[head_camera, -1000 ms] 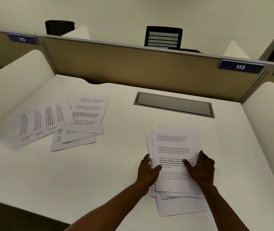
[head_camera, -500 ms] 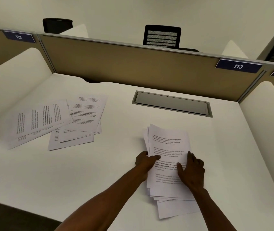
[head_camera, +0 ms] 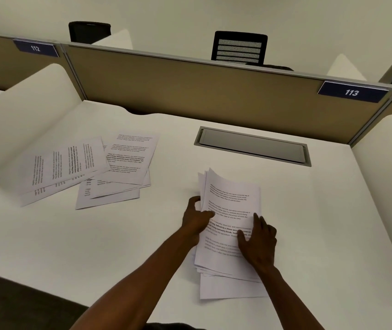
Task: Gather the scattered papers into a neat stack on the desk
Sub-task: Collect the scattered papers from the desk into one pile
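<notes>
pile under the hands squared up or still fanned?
Fanned: pile edges splay at top left, and one sheet juts out below.

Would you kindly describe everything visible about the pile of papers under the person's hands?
The pile of papers is white printed sheets, black text in paragraphs, some lines bold. It lies on the white desk, near the front, right of centre. It is uneven: edges fan out at the far left corner, and lower sheets jut out at the near end. The left hand grips its left edge; the right hand rests flat on top.
</notes>
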{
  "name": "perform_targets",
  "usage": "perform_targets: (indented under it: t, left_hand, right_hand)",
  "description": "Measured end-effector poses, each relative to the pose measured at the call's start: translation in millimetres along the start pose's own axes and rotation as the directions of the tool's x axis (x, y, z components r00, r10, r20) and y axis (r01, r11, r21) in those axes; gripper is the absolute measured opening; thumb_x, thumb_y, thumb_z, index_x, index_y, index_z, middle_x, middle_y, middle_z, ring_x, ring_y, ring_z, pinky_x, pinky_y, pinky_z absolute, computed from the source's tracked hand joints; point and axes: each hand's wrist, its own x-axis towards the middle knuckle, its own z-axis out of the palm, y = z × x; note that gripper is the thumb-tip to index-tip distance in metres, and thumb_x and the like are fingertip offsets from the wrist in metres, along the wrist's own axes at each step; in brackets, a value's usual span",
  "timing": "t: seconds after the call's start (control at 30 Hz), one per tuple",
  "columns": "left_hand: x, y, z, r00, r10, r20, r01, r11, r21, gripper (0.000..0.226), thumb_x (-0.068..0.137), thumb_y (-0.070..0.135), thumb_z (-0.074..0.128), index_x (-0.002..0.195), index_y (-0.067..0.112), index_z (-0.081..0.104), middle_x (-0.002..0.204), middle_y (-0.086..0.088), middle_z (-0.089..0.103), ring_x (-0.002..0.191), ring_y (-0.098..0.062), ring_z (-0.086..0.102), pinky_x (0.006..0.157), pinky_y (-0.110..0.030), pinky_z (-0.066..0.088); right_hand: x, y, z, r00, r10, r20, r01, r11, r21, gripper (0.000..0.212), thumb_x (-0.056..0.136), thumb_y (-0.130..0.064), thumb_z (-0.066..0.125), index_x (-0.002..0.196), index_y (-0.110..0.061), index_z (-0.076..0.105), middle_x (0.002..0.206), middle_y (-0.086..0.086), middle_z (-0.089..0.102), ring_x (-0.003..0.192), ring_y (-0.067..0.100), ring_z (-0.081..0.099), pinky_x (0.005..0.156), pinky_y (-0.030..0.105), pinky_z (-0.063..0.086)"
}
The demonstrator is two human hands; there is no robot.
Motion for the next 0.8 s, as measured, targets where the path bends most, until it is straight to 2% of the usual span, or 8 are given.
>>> perform_targets:
  t: [0.2,0.3,0.37,0.43,0.5,0.57,0.63,0.8]
  left_hand:
    - [7.1,11.0,-39.0,0.999,0.011,-0.039,-0.012,1.0,-0.01,0.059,0.085,-0.01,0.06,0.132,0.026,0.05,0.109,-0.021,0.07,0.098,-0.041,0.069,0.077,-0.051,0.061]
    - [3.3,13.8,-58.0,0.997,0.063,-0.053,-0.056,0.991,0.124,0.058,0.089,-0.004,0.053,0.137,0.027,0.044,0.104,-0.015,0.071,0.091,-0.03,0.07,0.068,-0.038,0.062]
    - [-2.9,14.7,-70.0,0.994,0.102,-0.037,-0.091,0.967,0.238,0.062,0.092,0.003,0.054,0.146,0.029,0.036,0.109,-0.005,0.067,0.095,-0.022,0.067,0.07,-0.03,0.059]
    - [-10.8,14.5,-77.8,0.99,0.134,0.045,-0.141,0.924,0.355,0.077,0.091,0.005,0.056,0.154,0.03,0.021,0.127,-0.004,0.059,0.113,-0.024,0.061,0.09,-0.037,0.057]
    - [-14.6,12.5,-80.5,0.984,0.136,0.115,-0.177,0.828,0.532,0.094,0.088,0.005,0.059,0.158,0.03,0.002,0.144,-0.01,0.046,0.128,-0.029,0.051,0.107,-0.045,0.047]
    - [-14.4,12.4,-78.1,0.988,0.125,0.089,-0.151,0.696,0.702,0.104,0.088,0.008,0.061,0.157,0.032,-0.013,0.144,-0.018,0.039,0.125,-0.033,0.052,0.106,-0.042,0.047]
    - [-10.9,12.9,-76.1,0.991,0.128,0.041,-0.113,0.63,0.768,0.108,0.088,0.013,0.063,0.155,0.032,-0.02,0.143,-0.022,0.036,0.118,-0.036,0.056,0.099,-0.039,0.05]
    - [3.1,11.6,-93.7,0.979,0.181,-0.099,-0.049,0.672,0.739,0.112,0.087,0.023,0.068,0.155,0.02,-0.021,0.149,-0.023,0.028,0.117,-0.034,0.057,0.094,-0.035,0.05]
  right_hand:
    - [-3.3,-26.2,10.5,0.998,-0.056,0.042,0.053,0.995,0.081,0.081,0.091,-0.043,0.059,0.155,-0.014,0.02,0.16,0.014,0.026,0.143,0.033,0.021,0.114,0.047,0.028]
    - [-2.1,-37.6,17.8,0.994,-0.095,0.061,0.087,0.989,0.116,0.082,0.089,-0.041,0.063,0.155,-0.013,0.023,0.158,0.016,0.03,0.143,0.034,0.022,0.115,0.047,0.029]
    - [-0.6,-45.5,22.5,0.991,-0.119,0.064,0.11,0.985,0.132,0.082,0.088,-0.039,0.066,0.154,-0.013,0.025,0.157,0.017,0.031,0.142,0.034,0.022,0.115,0.046,0.03]
    - [0.1,-52.6,28.0,0.988,-0.137,0.068,0.13,0.986,0.108,0.079,0.087,-0.04,0.066,0.153,-0.015,0.03,0.157,0.017,0.031,0.142,0.035,0.022,0.114,0.047,0.03]
    - [-0.8,-61.3,33.1,0.99,-0.128,0.055,0.123,0.989,0.085,0.075,0.086,-0.044,0.066,0.15,-0.017,0.036,0.156,0.018,0.032,0.141,0.036,0.024,0.113,0.049,0.031]
    - [-2.1,-69.5,36.2,0.994,-0.105,0.034,0.102,0.991,0.084,0.073,0.085,-0.047,0.066,0.147,-0.018,0.041,0.153,0.019,0.035,0.138,0.038,0.027,0.111,0.049,0.033]
    - [-3.0,-74.6,38.6,0.996,-0.092,0.019,0.089,0.991,0.099,0.073,0.084,-0.047,0.067,0.146,-0.019,0.042,0.152,0.02,0.037,0.136,0.039,0.03,0.109,0.05,0.035]
    - [-1.2,-78.3,43.2,0.997,-0.071,-0.004,0.071,0.989,0.127,0.073,0.083,-0.039,0.071,0.146,-0.016,0.042,0.153,0.021,0.035,0.136,0.042,0.03,0.108,0.053,0.035]
